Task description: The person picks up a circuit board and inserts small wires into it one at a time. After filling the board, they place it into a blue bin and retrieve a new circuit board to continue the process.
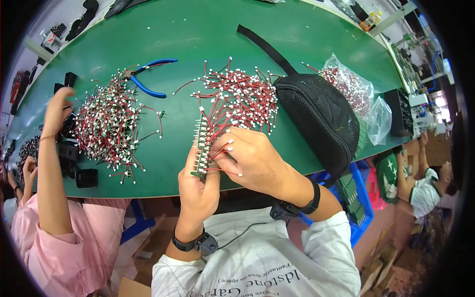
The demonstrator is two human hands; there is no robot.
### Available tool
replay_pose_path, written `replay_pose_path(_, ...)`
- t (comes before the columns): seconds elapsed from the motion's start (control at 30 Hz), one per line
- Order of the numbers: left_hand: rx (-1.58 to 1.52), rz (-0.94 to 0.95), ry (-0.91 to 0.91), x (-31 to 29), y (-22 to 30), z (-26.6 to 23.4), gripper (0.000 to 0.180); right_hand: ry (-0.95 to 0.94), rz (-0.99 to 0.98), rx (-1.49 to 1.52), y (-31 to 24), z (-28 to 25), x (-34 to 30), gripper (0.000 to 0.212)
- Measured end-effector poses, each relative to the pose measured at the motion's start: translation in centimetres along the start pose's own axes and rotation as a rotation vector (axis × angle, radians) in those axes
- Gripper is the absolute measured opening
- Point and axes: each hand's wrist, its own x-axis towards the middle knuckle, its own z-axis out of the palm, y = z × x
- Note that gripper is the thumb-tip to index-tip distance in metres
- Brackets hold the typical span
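Note:
My left hand (198,190) is closed round the lower end of a narrow green circuit board strip (200,148). The strip is held tilted upright over the table, with a row of white connectors and pins along it. Right beside it, my right hand (255,158) is pinched on several red wire leads (225,172) with white plugs, which stick out past the fingers toward the strip. The fingertips hide where the leads meet the board. Just beyond both hands lies a loose heap of red and black wire leads (242,94) with white plugs.
Left of the strip lie blue-handled cutters (148,86) and a pile of small wired boards (109,121). A black mesh case (321,114) stands right, before a plastic bag of leads (349,86). A co-worker's arm (53,183) reaches in at left. Below right is a blue crate (363,208).

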Motion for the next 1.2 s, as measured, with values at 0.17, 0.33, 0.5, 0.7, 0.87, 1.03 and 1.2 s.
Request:
replay_pose_path(0.17,-0.038,-0.048,-0.015,-0.1,0.0,-0.3,0.036,0.004,0.027,-0.030,0.0,0.3,0.0,0.019)
replay_pose_path(0.33,-0.354,-0.094,0.286,0.2,-0.2,-1.8,0.037,0.091,-0.006,-0.037,1.1,-3.8,0.5,0.017)
replay_pose_path(0.5,-0.413,-0.085,0.393,0.3,-1.1,-3.7,0.041,-0.182,0.026,-0.167,4.1,-3.9,-2.2,0.024)
replay_pose_path(0.7,-0.450,-0.085,0.355,0.0,-1.3,-3.4,0.041,-0.251,-0.007,-0.188,4.6,-2.1,-2.5,0.022)
replay_pose_path(0.87,-0.463,-0.106,0.367,0.0,-0.9,-2.6,0.043,-0.120,-0.103,0.006,3.8,-1.7,-1.1,0.019)
replay_pose_path(1.03,-0.430,-0.103,0.306,0.4,-0.5,-1.4,0.036,-0.041,0.067,0.197,0.1,-1.3,0.7,0.008)
replay_pose_path(1.2,-0.387,-0.104,0.307,0.8,-0.4,-1.1,0.027,-0.063,0.154,0.292,-0.9,-0.4,0.8,0.010)
